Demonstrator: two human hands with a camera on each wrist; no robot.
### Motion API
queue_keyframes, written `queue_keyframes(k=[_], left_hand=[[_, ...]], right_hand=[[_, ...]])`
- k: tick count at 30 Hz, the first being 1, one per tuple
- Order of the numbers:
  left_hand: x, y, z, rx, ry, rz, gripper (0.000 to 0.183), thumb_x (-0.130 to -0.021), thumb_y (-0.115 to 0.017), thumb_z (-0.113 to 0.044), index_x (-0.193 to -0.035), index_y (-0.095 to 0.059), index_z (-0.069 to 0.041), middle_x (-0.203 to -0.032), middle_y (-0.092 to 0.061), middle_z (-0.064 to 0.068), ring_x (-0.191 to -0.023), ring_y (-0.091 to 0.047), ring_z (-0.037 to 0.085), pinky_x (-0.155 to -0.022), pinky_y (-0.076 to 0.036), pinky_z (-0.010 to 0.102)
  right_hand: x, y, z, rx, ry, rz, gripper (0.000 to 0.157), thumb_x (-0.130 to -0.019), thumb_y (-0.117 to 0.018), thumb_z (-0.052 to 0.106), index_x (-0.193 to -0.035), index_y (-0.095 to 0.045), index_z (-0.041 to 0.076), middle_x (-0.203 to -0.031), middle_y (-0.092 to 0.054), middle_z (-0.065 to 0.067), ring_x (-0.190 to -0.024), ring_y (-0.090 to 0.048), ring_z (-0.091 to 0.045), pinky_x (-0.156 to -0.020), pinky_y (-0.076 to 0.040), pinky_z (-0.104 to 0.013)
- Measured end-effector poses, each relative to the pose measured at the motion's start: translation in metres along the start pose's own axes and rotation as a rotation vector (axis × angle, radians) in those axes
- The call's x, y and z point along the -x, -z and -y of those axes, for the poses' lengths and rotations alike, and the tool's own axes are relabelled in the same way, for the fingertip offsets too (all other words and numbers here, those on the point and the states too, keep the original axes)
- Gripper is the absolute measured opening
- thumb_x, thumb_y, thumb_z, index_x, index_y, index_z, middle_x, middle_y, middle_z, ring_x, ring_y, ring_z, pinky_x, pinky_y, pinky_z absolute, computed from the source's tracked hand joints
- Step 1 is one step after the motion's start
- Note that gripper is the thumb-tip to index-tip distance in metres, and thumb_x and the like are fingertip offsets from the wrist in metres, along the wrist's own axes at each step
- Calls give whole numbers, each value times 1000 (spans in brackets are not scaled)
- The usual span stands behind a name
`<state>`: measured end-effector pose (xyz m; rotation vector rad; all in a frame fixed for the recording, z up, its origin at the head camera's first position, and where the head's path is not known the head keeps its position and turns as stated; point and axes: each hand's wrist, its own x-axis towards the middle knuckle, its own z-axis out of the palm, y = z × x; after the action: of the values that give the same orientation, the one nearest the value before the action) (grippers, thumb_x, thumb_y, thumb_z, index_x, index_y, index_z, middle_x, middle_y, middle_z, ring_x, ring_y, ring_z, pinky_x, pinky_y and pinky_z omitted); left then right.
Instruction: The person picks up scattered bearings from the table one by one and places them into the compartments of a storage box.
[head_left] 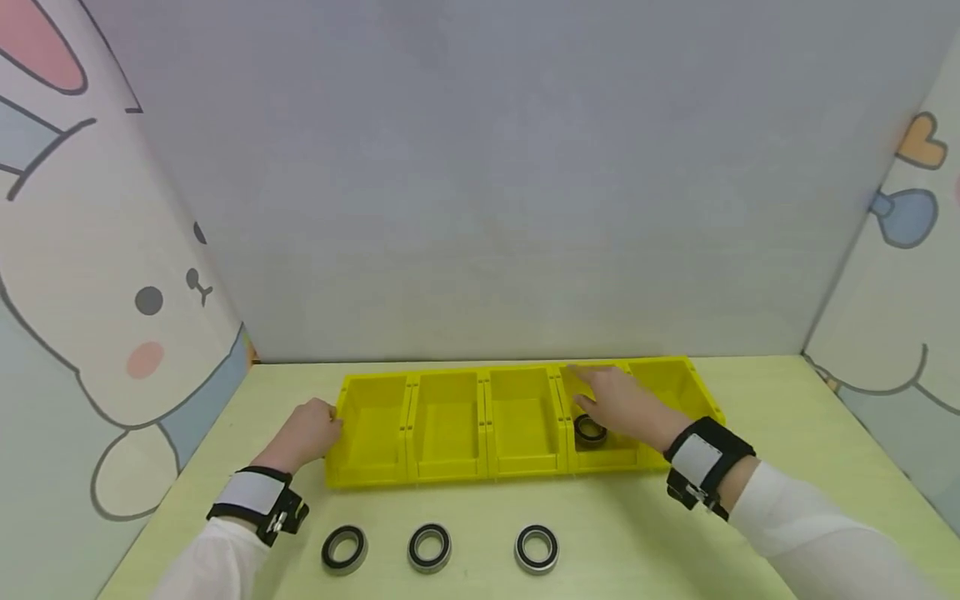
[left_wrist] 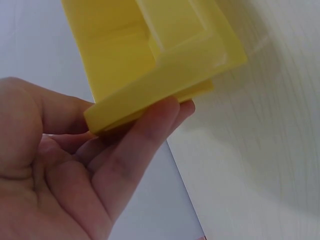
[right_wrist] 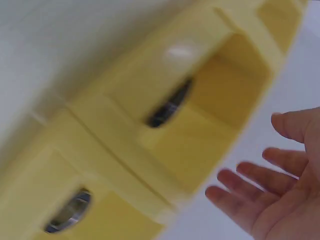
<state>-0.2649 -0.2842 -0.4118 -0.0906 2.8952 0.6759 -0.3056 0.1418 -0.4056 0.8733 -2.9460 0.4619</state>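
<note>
Recording the station from my remote post, I find a long yellow plastic tray [head_left: 450, 472] of joined bins on the pale wood-grained table [head_left: 630, 562]. Its left end is pinched between the curled fingers and thumb of the left hand [head_left: 303, 433]. The right hand [head_left: 626, 404] is spread loosely above the fourth bin from the left and holds nothing. Below it, leaning in that bin, is a round steel bearing with a black seal [head_left: 592, 442]. I judge the tray light and fairly stiff, smooth enough to slide if pushed; its end wall or rim is the sound place to hold. The bearings I assess as rigid, dense for their size and slick on the polished outer ring; a thumb-and-finger grip across the outer edge should serve, keeping pressure off the seal. Count, tray: one, with five bins. Count, bearings: five visible. Three lie flat and apart in front of the tray: the left bearing [head_left: 327, 552], the middle bearing [head_left: 412, 547] and the right bearing [head_left: 520, 549]. Two are inside: the one noted, and the end-bin bearing [right_wrist: 70, 212], which the right wrist view shows but the arm hides from the head view. I see none in the three left bins. Hands: two.
</note>
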Motion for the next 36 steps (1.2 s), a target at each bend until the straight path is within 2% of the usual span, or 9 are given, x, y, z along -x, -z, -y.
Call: queue_keyframes(k=[2,4,6,9,14,20,27,32,36], left_hand=[[0,0,1,0,1,0,20,-93,-44,-7,-81,-56,3,-65,-44,5,-60,-50,17,-54,-43,25],[-1,-1,1,-2,-2,-2,20,-93,-44,-7,-80,-56,3,-65,-44,5,-60,-50,17,-54,-43,25],[-1,-1,1,-3,2,-4,20,-93,-44,-7,-81,-56,3,-64,-43,5,-60,-50,17,-54,-43,25],[-1,-1,0,-6,2,-9,20,-93,-44,-7,-82,-56,3,-65,-44,5,-60,-50,17,-54,-42,25],[1,0,-1,-8,-12,-16,21,-93,-44,-7,-80,-56,3,-63,-43,4,-58,-49,17,-53,-41,25],[1,-1,0,-4,-8,-16,21,-93,-44,-7,-80,-56,2,-63,-42,4,-59,-49,17,-53,-41,25],[0,-2,0,-7,2,-12,20,-93,-44,-7,-80,-56,3,-64,-43,5,-59,-48,17,-53,-40,25],[0,-1,-1,-8,5,-13,21,-93,-44,-8,-80,-56,2,-64,-43,4,-59,-48,17,-53,-39,25],[1,0,-2,-10,4,-10,21,-93,-44,-8,-82,-57,4,-64,-43,5,-59,-48,17,-54,-40,25]], right_hand=[[6,14,11,44,17,-76,60,-92,-60,28,-143,-37,6,-128,-53,-21,-93,-63,-29,-72,-54,-34],[15,27,24,95,51,-129,66,-92,-59,37,-147,-31,12,-151,-25,-20,-127,-43,-39,-91,-48,-45],[24,34,37,136,74,-138,71,-91,-55,45,-150,-24,19,-156,-12,-16,-141,-17,-41,-103,-33,-55],[41,34,54,169,110,-135,75,-91,-51,53,-151,-17,26,-158,-1,-9,-144,-4,-35,-107,-23,-60],[65,11,74,164,194,-101,77,-88,-51,59,-151,-13,34,-158,8,-1,-144,6,-32,-105,-15,-67],[85,-25,82,99,265,-3,76,-87,-49,62,-150,-13,38,-158,7,4,-145,3,-31,-105,-18,-66],[97,-63,78,29,330,150,77,-85,-43,68,-150,-15,37,-159,-7,-4,-143,-7,-37,-101,-24,-67],[104,-80,77,-70,381,295,74,-87,-40,66,-150,-16,36,-158,-11,-7,-142,-13,-39,-97,-30,-67],[108,-90,76,-107,405,353,69,-90,-36,64,-150,-16,37,-157,-14,-5,-141,-19,-38,-96,-35,-64]])
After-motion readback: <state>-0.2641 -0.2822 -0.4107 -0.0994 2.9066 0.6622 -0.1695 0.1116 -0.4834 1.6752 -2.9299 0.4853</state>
